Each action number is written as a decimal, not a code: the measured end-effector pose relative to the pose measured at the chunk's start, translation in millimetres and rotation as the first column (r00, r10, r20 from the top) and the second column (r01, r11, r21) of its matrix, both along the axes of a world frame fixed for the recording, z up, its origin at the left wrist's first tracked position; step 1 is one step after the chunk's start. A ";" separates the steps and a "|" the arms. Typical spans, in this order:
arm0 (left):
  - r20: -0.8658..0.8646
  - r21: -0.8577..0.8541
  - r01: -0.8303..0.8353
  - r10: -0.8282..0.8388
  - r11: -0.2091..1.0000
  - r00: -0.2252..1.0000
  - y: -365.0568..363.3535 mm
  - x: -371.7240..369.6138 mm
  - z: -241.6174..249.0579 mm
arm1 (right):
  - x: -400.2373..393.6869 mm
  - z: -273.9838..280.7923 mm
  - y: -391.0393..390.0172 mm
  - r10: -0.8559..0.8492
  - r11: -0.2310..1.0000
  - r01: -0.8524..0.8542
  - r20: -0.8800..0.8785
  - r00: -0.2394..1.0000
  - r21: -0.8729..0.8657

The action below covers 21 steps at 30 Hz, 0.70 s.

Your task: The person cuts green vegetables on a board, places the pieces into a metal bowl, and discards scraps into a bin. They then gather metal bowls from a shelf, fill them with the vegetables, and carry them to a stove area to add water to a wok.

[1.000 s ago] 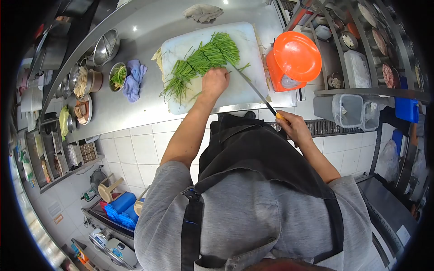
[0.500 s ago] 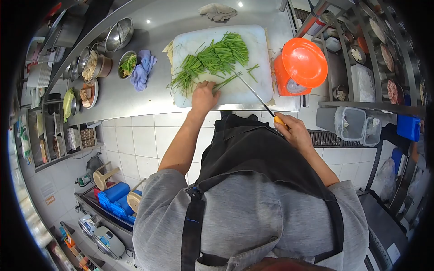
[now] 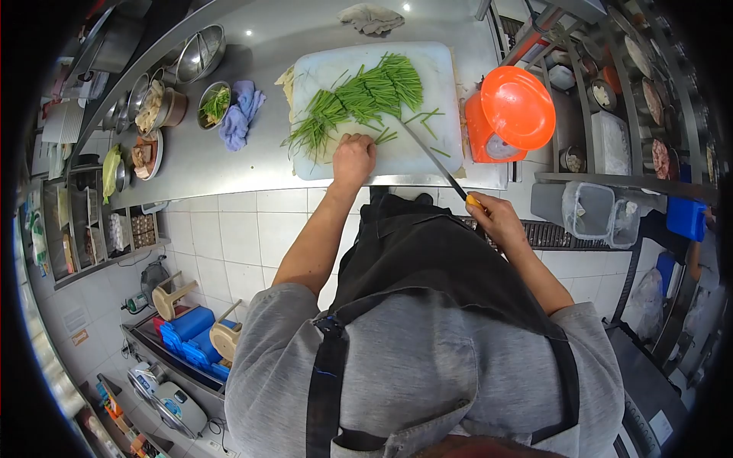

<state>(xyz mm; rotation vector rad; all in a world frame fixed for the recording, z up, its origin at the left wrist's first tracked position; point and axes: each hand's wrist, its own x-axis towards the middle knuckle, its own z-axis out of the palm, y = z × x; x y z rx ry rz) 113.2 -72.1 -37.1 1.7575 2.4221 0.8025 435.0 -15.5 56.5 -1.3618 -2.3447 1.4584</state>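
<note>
Long green garlic chives (image 3: 385, 85) lie in a thick row across a white cutting board (image 3: 437, 72). At the board's near side, my left hand (image 3: 354, 159) is closed, fingers curled down over chive stalks that it mostly hides. Short cut chive pieces (image 3: 386, 136) lie just right of its knuckles, and a few more are scattered farther right. My right hand (image 3: 500, 221) grips the yellow handle of a long knife (image 3: 437, 159). The blade slants up and left over the board's near edge, its tip close to the chive row.
An orange scale (image 3: 515, 111) stands right of the board. To the left are a blue cloth (image 3: 243, 114), a bowl of greens (image 3: 214, 105) and several metal bowls (image 3: 201, 53). A grey cloth (image 3: 371, 19) lies behind the board. Shelves (image 3: 626, 179) with food containers line the right.
The stalks beside my left hand are now short separate pieces, and more pieces lie to the right. My left hand has shifted slightly right; the knife's angle has become steeper.
</note>
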 end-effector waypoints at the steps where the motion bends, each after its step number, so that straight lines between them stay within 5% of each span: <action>1: -0.001 0.001 -0.003 0.003 1.000 1.000 4.3 2.0 -2.0 | 0.7 -3.3 -0.8 0.001 0.999 0.000 -0.030 1.000 0.051; 8: 0.047 -0.017 0.049 -0.049 0.999 0.998 6.8 7.9 7.5 | -5.3 6.6 -8.5 0.124 0.963 -0.095 -0.098 0.987 0.254; 21: 0.085 0.003 0.016 -0.016 1.000 0.996 -20.5 -3.4 6.6 | -1.6 -13.3 -10.1 0.086 0.985 -0.072 -0.085 0.993 0.160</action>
